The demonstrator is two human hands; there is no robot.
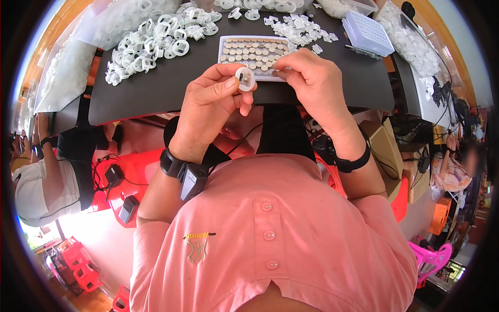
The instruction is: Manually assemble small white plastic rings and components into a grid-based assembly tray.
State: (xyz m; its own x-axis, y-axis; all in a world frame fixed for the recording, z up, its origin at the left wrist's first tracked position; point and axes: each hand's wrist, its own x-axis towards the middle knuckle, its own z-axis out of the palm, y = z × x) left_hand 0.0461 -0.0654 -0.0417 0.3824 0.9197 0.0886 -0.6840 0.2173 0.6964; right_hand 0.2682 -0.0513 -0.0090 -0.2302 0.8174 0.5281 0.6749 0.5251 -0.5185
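My left hand (210, 99) pinches a round white plastic housing (246, 78) between thumb and fingers, above the table's front edge. A small dark piece shows in the housing's opening. My right hand (314, 78) reaches over the right front part of a white tray (228, 75), thumb and forefinger closed together. Whatever lies between those fingertips is too small to make out. Rows of small round pale discs (254, 51), like button cells, fill the tray; my right fingers cover a few of them.
A heap of white ring-shaped plastic parts (156, 44) lies left of the tray. Small white pieces (301, 28) spread behind it, with stacked pale trays (367, 34) at the right. Bulging clear bags (67, 65) line the black table (156, 96). A person (47, 182) sits at the left.
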